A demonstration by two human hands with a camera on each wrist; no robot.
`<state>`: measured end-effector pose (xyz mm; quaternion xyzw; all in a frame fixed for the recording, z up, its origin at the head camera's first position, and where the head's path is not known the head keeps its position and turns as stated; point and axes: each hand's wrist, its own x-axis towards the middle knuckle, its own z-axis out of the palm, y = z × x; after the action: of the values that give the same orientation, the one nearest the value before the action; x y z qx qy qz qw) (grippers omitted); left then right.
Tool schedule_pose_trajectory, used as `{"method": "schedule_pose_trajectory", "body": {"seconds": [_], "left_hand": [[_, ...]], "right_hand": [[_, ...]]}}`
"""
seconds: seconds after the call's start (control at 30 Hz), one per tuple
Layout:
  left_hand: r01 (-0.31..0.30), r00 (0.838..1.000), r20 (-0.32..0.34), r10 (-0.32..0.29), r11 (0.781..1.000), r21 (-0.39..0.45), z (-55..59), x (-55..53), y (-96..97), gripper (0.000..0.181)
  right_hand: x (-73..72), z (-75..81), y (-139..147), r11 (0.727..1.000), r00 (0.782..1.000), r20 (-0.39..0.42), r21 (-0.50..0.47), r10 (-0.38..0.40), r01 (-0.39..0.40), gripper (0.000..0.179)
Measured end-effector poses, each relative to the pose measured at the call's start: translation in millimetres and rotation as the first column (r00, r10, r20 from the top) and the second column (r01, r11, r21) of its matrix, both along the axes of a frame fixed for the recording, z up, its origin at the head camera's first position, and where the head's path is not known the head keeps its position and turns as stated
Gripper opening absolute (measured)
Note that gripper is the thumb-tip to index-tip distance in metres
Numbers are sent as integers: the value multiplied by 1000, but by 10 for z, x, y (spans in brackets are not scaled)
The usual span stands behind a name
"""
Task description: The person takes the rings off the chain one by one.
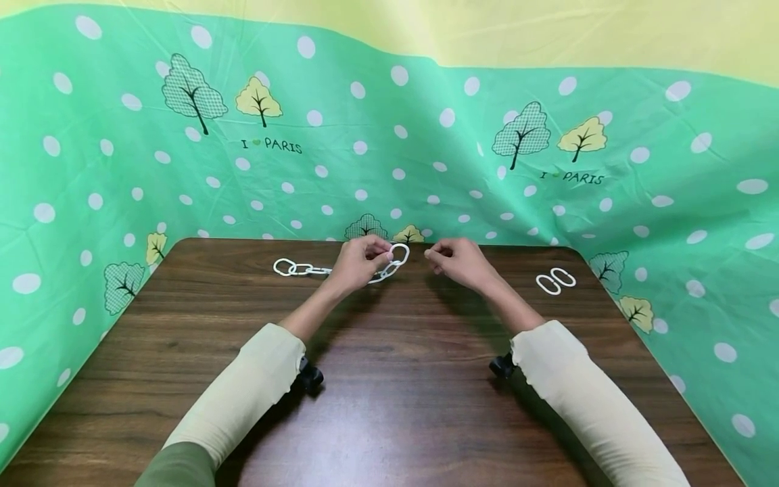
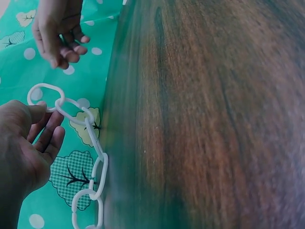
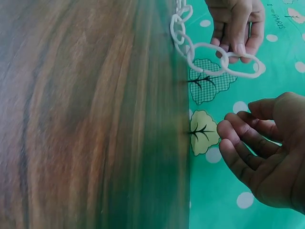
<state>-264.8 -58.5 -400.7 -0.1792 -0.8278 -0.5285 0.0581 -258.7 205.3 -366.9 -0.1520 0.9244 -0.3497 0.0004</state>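
Observation:
A chain of several white plastic links point(image 1: 302, 269) trails across the back of the wooden table. My left hand point(image 1: 360, 262) pinches its end link point(image 2: 46, 86) between thumb and fingers, holding that end raised while the chain hangs down from it. Just to the right, my right hand point(image 1: 458, 262) hovers apart from the chain with relaxed, slightly bent fingers. In the right wrist view its fingers point(image 3: 238, 138) hold nothing, and the held end link point(image 3: 244, 74) is above them. Part of the chain is hidden behind my left hand in the head view.
Two loose white links point(image 1: 548, 284) lie side by side on the right of the dark wooden table point(image 1: 377, 379). A green dotted cloth with printed trees point(image 1: 341, 135) hangs behind and around the table. Black wrist devices point(image 1: 310, 377) sit under both sleeves.

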Motion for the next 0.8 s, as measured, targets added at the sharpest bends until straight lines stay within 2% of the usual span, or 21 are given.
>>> {"method": "schedule_pose_trajectory", "body": {"seconds": [0.23,0.37,0.63,0.8], "left_hand": [[0,1000,1,0,1000,-11,3,3,16,10],[7,1000,3,-7,1000,-1,14,16,28,11],[11,1000,-6,-10,1000,6,28,24,37,12],[5,1000,-11,-5,1000,0,16,31,28,13]], "right_hand": [[-2,75,-140,1000,999,-34,-25,13,-13,25],[-4,90,-192,998,998,-59,-41,34,-37,26],[-37,68,-265,989,993,-77,-107,90,-98,21],[-61,31,-304,982,992,-78,-154,97,-108,20]]}}
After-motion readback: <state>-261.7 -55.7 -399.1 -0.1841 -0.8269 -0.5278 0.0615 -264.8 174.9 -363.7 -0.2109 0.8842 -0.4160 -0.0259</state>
